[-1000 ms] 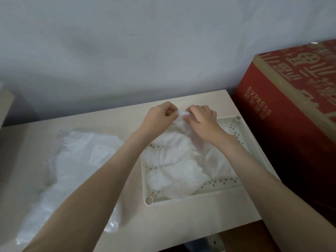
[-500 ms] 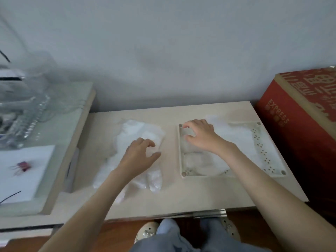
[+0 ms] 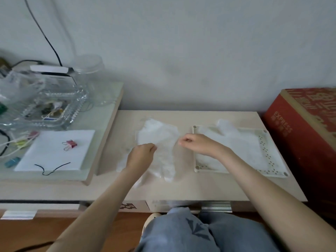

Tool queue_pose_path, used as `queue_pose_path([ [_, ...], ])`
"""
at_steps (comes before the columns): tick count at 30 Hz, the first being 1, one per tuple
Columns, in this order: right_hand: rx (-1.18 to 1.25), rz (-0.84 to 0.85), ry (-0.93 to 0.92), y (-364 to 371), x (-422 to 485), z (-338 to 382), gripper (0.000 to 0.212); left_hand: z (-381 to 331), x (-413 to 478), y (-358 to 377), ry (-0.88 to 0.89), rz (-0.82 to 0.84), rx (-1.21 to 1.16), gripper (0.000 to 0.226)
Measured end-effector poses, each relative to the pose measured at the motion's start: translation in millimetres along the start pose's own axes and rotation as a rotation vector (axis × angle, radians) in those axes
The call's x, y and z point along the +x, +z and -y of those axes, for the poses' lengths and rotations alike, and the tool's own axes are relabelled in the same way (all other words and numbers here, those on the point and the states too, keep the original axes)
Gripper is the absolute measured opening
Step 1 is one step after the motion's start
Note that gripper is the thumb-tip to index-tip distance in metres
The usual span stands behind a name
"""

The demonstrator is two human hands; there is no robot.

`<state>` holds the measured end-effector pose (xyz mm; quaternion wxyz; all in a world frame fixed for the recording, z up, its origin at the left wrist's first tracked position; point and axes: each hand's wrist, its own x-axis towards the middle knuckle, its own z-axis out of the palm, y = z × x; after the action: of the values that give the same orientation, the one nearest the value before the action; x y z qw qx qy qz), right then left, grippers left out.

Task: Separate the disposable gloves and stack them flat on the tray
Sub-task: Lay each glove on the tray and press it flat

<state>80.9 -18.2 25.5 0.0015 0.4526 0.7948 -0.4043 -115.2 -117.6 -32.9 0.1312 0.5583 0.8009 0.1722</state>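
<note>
Left hand [image 3: 141, 157] lies on the near half of the loose glove pile [image 3: 160, 137]. Its fingers are curled down and pinch the clear film. Right hand [image 3: 197, 145] is at the pile's 3 o'clock edge, with its wrist crossing the left rim of the tray [image 3: 271, 158]. The fingers are curled and the thumb meets the forefinger. I cannot tell whether any film is caught between them.

I record the pile as lying on the counter [image 3: 200, 188] at my 12 o'clock, crumpled, with glove fingers pointing toward 6 o'clock. The tray is white and perforated, and sits flat on the counter at 3 o'clock of the pile, apart from it. The stacked gloves [image 3: 241, 148] cover most of its floor, and some film overlaps the far rim.

At 3 o'clock of the tray stands a red carton [image 3: 300, 135] marked EXPRESS. At 9 o'clock of the pile a raised counter [image 3: 101, 135] carries a white sheet [image 3: 54, 151] with a pink binder clip [image 3: 70, 144] on it. Farther back are a glass dish [image 3: 54, 108] and a clear jar [image 3: 91, 77] near the wall.
</note>
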Motion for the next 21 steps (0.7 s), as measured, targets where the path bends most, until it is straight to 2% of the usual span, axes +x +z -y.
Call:
queue_pose_path([
  [7,0.593,0.048,0.14,-6,-1,10,0.049,-36,-3,-14,-0.008,-0.063,-0.145,0.037],
  [9,0.735,0.057,0.168,-6,2,12,0.051,-47,-6,-17,0.054,-0.134,-0.22,0.036],
  [12,0.954,0.111,0.182,-7,6,15,0.062,-65,-10,-19,0.261,-0.19,-0.345,0.024],
  [14,1.071,0.092,0.177,-8,8,17,0.05,-76,-11,-18,0.428,-0.194,-0.348,0.022],
  [16,1.097,0.006,0.184,-11,6,15,0.028,-85,-9,-17,0.601,-0.144,-0.332,0.02],
  [18,1.101,-0.053,0.147,-14,3,9,0.016,-91,-8,-18,0.72,-0.085,-0.373,0.022],
  [19,1.111,-0.093,0.13,-18,1,3,0.014,-96,-8,-18,0.71,-0.041,-0.426,0.022],
  [21,1.143,-0.151,0.112,-22,-3,-5,0.015,-97,-9,-24,0.538,0.003,-0.582,0.02],
])
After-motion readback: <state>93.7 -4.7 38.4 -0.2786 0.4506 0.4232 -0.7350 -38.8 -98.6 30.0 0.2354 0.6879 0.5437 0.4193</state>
